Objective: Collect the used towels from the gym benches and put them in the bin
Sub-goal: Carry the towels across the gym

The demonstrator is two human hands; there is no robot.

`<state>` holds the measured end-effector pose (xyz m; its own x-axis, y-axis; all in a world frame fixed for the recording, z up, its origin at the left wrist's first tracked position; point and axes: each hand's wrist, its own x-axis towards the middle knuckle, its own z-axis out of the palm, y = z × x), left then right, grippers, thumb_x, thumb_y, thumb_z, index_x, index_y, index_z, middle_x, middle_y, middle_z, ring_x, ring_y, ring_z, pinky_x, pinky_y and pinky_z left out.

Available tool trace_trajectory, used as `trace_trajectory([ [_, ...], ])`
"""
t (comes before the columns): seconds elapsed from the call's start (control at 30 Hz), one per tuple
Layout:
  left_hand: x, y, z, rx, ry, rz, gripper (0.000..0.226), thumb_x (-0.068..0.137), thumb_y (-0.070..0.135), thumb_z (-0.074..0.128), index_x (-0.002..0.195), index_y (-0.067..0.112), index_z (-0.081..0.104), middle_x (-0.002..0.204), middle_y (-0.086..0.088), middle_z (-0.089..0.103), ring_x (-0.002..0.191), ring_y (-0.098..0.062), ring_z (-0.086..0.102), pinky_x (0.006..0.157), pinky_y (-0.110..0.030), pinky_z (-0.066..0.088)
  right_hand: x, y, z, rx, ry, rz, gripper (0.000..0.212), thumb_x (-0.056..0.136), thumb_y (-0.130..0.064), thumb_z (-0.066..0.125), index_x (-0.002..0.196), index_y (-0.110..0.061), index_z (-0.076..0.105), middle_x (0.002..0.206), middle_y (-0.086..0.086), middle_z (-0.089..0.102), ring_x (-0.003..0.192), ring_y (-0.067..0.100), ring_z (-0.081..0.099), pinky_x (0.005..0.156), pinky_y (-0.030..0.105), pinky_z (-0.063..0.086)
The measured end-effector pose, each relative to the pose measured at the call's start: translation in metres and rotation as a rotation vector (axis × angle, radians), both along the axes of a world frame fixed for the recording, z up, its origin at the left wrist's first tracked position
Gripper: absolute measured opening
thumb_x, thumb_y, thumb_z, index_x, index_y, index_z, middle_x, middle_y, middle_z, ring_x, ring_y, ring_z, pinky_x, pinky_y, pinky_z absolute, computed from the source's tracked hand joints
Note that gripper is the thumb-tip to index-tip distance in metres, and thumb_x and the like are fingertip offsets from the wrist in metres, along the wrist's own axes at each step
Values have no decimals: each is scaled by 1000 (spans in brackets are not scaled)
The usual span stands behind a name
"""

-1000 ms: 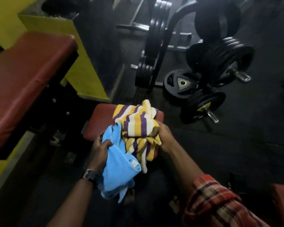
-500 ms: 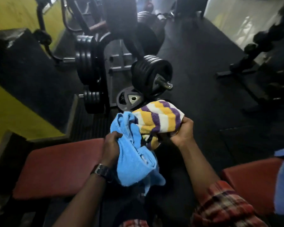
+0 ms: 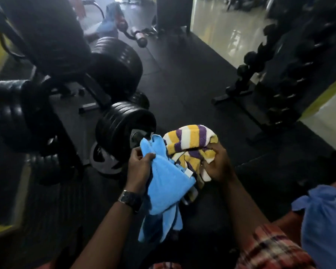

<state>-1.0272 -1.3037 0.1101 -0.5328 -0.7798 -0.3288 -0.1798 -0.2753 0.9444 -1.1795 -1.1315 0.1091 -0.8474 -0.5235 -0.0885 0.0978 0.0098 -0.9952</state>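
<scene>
**Two towels in hand, bin not in view**

Left hand (image 3: 139, 167), 7 o'clock: fingers (image 3: 149, 157) pinch the blue towel (image 3: 165, 183), tail dangling. Right hand (image 3: 218, 164), 5 o'clock: fingers curled into the striped towel (image 3: 190, 138). Best to bunch both and gather the tail. Another towel (image 3: 322, 220) at 4 o'clock. Weight plates (image 3: 124, 129) at 9 o'clock.

Dim, blurred at edges; daylight glare upper right.

No writing is legible anywhere here. The white tag (image 3: 188, 173) on the blue towel (image 3: 163, 183) is too blurred to read
</scene>
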Motion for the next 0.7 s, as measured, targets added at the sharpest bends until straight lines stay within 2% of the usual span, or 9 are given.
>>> trace_trajectory([
  [0.03, -22, -6, 5, -21, 5, -38, 15, 83, 18, 68, 97, 21, 63, 96, -11, 73, 88, -25, 69, 78, -41, 57, -19, -8, 4, -6, -34, -25, 27, 84, 12, 62, 110, 16, 60, 107, 21, 61, 94, 17, 68, 75, 5, 45],
  [0.07, -53, -15, 9, -38, 16, -71, 12, 83, 19, 69, 95, 20, 66, 94, -10, 75, 86, -24, 70, 77, -39, 57, -45, -19, 9, -51, -120, -48, 30, 89, 15, 51, 118, 17, 55, 104, 15, 61, 85, 4, 69, 74, 11, 51],
  [0.1, -77, -21, 13, -55, 27, -89, 8, 84, 20, 69, 92, 20, 68, 89, -6, 76, 82, -20, 70, 74, -36, 58, -65, -28, 15, -79, -183, -76, 32, 92, 13, 47, 123, 9, 55, 99, 9, 64, 78, 0, 69, 77, 26, 58],
  [0.13, -93, -26, 19, -67, 44, -100, 4, 85, 20, 69, 88, 21, 70, 84, -2, 77, 78, -16, 70, 71, -33, 58, -77, -35, 19, -126, -269, -127, 32, 93, 7, 49, 123, -2, 57, 98, 6, 68, 79, 6, 71, 78, 37, 60],
  [0.2, -138, -36, 26, -39, 50, -130, 7, 85, 21, 68, 83, 23, 74, 85, -3, 77, 77, -18, 70, 72, -34, 57, -118, -45, 22, -185, -381, -249, 32, 92, -1, 56, 122, -11, 55, 104, 13, 70, 86, 26, 71, 78, 45, 59],
  [0.33, -224, -57, 26, 9, 51, -152, 14, 82, 23, 65, 79, 25, 78, 82, -9, 77, 73, -24, 69, 73, -43, 58, -202, -55, 18, -216, -422, -345, 40, 91, -10, 64, 128, -12, 50, 111, 16, 67, 93, 31, 69, 81, 48, 57],
  [0.5, -331, -86, 15, 2, 16, -90, 26, 73, 28, 64, 88, 8, 74, 94, -27, 72, 77, -33, 66, 83, -61, 54, -319, -81, 6, -268, -410, -311, 23, 91, -14, 65, 113, -15, 57, 103, 17, 70, 87, 31, 70, 76, 49, 58],
  [0.57, -380, -97, 13, 21, 10, -50, 31, 70, 27, 64, 88, 3, 72, 91, -28, 72, 75, -33, 65, 81, -58, 55, -373, -98, 4, -265, -412, -291, 21, 91, -14, 65, 111, -14, 61, 102, 17, 71, 85, 30, 71, 74, 47, 60],
  [0.7, -461, -119, 24, 32, -22, 54, 27, 65, 27, 63, 78, 5, 70, 69, -11, 67, 66, -25, 60, 63, -37, 50, -465, -137, 9, -292, -476, -219, 24, 91, -11, 64, 115, -13, 64, 109, 20, 70, 95, 34, 69, 85, 53, 57],
])
